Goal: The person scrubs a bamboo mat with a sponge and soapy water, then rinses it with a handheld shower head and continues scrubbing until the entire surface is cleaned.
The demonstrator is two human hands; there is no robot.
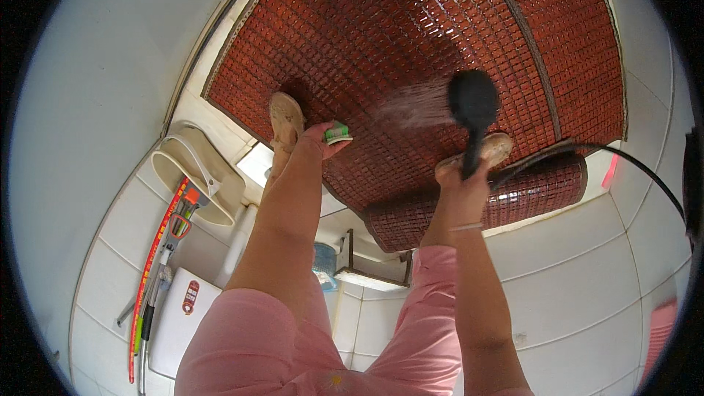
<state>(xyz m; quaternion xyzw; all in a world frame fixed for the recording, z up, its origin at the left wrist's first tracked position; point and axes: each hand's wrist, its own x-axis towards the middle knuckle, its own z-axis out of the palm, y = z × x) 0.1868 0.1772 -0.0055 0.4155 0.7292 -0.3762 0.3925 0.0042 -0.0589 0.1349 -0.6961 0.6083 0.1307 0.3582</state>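
Observation:
My left hand (pixel 318 136) is closed around a small green-and-white block (pixel 337 133), which looks like a scrub brush, low over the mat. In my right hand (pixel 466 189) is a black shower head (pixel 473 99), gripped by its handle and blurred by motion. Water sprays from it toward the left. Beneath both hands a wet red-brown mat of small tiles (pixel 389 51) is spread on the floor, with dark cloth seams. Its near right end is rolled up (pixel 535 187). My feet, in pale shoes (pixel 286 114), stand on it.
A black hose (pixel 638 161) runs off to the right wall. At left stand a beige bucket (pixel 229 194), long-handled tools with a red pole (pixel 155 249), and a white box-like fixture (pixel 170 334). A small shelf frame (pixel 374 279) and a blue container (pixel 325 258) are behind my legs.

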